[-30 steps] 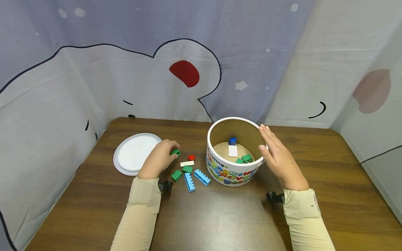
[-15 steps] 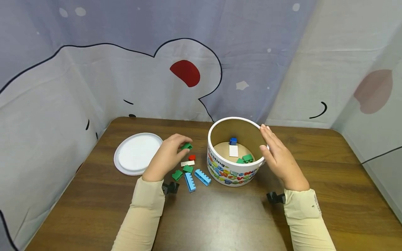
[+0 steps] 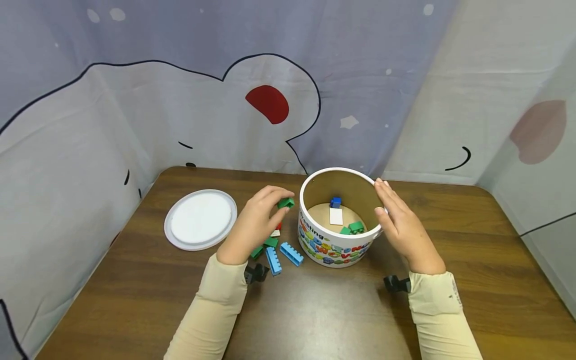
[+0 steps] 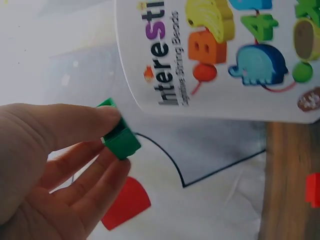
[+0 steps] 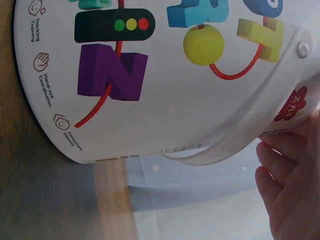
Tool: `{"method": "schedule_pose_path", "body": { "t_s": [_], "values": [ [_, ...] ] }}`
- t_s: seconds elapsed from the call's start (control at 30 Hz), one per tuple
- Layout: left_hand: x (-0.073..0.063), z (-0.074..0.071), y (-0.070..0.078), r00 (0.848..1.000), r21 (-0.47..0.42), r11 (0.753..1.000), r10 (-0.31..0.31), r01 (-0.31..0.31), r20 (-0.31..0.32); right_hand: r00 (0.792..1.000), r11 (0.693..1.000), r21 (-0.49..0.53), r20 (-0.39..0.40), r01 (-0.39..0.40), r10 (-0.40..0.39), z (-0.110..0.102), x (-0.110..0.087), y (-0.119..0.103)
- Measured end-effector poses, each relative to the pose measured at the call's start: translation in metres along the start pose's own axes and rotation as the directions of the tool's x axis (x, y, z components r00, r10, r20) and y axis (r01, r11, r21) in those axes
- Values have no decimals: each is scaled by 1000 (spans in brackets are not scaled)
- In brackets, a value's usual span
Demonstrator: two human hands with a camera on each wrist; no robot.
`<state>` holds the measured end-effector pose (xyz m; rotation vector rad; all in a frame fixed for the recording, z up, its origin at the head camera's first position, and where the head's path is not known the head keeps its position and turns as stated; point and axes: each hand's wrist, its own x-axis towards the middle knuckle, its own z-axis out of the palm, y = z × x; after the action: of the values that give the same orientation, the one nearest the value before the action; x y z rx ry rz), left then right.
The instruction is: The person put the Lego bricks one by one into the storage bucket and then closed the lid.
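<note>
My left hand (image 3: 258, 220) pinches a green building block (image 3: 286, 203) between thumb and fingers, just left of the round tub's rim. In the left wrist view the green block (image 4: 121, 140) is held in the air beside the tub's printed wall (image 4: 210, 55). My right hand (image 3: 405, 227) rests on the right side of the tub (image 3: 335, 252), its fingers straight along the rim. Inside the tub lie a blue block (image 3: 335, 202), a white piece (image 3: 336, 216) and green blocks (image 3: 356, 227). The right wrist view shows the tub's white plastic handle (image 5: 235, 142) near my fingers.
Left of the tub lie two light blue blocks (image 3: 291, 254), green blocks (image 3: 271, 242), and a red block (image 4: 313, 190) and a cream piece (image 3: 275, 233) partly behind my left hand. A white round lid (image 3: 201, 220) lies farther left. A printed curtain (image 3: 216, 115) hangs behind the table.
My left hand has lifted the green block off the table and carried it right, toward the tub. My right hand has stayed at the tub's side.
</note>
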<state>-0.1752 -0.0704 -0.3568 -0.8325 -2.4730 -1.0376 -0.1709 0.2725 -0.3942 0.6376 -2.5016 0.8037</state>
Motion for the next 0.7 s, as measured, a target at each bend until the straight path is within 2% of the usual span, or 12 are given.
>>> {"method": "schedule_pose_path", "body": {
  "t_s": [0.13,0.27,0.43,0.7],
  "values": [
    [8,1,10,999,8,999,40,-39,-31,1000,1000,-5,0,-6,6,0,-1,1],
    [18,5,18,997,16,997,78,-77,-29,1000,1000,-6,-9,5,-5,0,-1,2],
    [31,17,20,993,26,993,116,-116,-5,1000,1000,-5,-8,23,-23,-1,0,3],
    [49,34,20,989,-6,991,136,-136,53,1000,1000,-2,-2,14,-14,0,1,0]
  ]
}}
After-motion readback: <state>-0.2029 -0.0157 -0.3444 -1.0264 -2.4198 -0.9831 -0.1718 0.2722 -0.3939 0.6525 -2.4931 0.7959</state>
